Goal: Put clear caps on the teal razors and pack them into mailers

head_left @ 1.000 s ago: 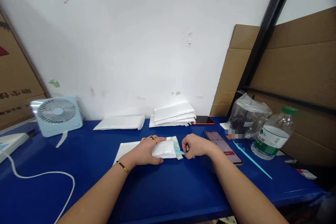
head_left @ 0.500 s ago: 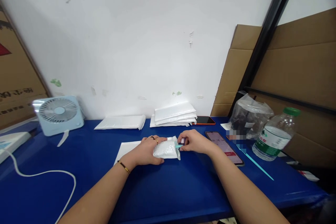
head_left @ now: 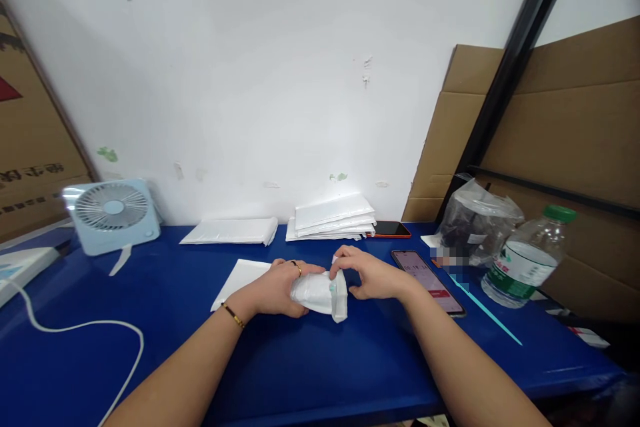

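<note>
Fingers of the right hand [head_left: 369,275] sit differently from half a second earlier: the pinch on a teal strip and a small dark thing beside the mouth has gone, and the index finger now bends onto the packet's rim [head_left: 340,307]. Whether the thumb, just right of that rim, clamps it or stands free cannot be told. The left hand [head_left: 283,289] keeps its grip wrapped around the white packet [head_left: 311,296], which sits at its fingertips, low over the desk [head_left: 320,373].

As for progress, the packet bulges and probably already holds something; a teal patch [head_left: 333,287] shows just inside the mouth, while the dark thing is no longer visible. The mouth is not yet closed, and judging by that, sealing is undone.

Compared with the earlier frame, the mouth gapes wider and its near corner dips further toward the person. The flat white piece [head_left: 241,279] left of the left grip is turned at a new angle; the hand covers any join with the packet. Beyond both grips, the flat envelopes [head_left: 227,232] and the stack [head_left: 330,219] lie as they did.
</note>
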The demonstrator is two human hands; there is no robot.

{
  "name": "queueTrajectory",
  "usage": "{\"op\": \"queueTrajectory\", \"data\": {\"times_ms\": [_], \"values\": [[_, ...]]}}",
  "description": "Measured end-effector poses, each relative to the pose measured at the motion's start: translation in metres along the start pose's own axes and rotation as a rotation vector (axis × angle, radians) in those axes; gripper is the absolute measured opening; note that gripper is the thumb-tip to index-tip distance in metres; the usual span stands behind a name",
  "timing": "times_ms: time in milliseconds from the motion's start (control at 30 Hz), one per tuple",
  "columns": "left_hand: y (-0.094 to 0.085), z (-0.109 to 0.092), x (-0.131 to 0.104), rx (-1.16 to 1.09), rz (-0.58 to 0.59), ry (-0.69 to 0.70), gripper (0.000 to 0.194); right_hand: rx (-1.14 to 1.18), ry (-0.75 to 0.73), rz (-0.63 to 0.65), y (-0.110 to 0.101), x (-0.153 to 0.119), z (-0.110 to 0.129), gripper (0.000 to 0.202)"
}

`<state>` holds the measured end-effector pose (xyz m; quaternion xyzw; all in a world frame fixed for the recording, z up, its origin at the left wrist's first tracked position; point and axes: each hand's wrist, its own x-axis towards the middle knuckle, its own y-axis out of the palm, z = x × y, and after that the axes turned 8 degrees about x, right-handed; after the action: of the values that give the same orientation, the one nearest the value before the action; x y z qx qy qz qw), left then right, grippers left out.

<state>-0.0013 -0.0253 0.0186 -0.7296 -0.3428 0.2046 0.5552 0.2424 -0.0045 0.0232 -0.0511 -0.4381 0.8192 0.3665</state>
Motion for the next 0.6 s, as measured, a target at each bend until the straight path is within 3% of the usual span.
{"op": "queueTrajectory", "data": {"times_ms": [67,233,300,367,467,533,600], "values": [[-0.001,0.001,-0.001,0.004,0.028,0.021,0.079,-0.044,0.004,0.06,0.0,0.0,-0.003,0.041],[-0.007,-0.001,-0.005,0.078,0.058,0.027,0.082,0.064,0.004,0.126,0.003,0.004,-0.002,0.009],[-0.015,-0.008,-0.01,0.076,0.031,0.003,0.084,0.139,-0.056,0.007,0.001,0.004,0.01,0.012],[-0.024,-0.022,-0.019,0.025,-0.021,0.002,0.088,0.195,-0.126,-0.193,-0.002,0.003,0.031,0.014],[-0.033,-0.052,-0.038,-0.154,-0.202,0.025,0.088,0.207,-0.161,-0.36,-0.007,-0.004,0.073,0.014],[-0.034,-0.073,-0.05,-0.264,-0.432,0.008,0.073,0.171,-0.167,-0.387,-0.009,-0.011,0.101,0.014],[-0.034,-0.088,-0.057,-0.363,-0.591,-0.062,0.049,0.124,-0.176,-0.461,-0.012,-0.015,0.124,0.013]]}}
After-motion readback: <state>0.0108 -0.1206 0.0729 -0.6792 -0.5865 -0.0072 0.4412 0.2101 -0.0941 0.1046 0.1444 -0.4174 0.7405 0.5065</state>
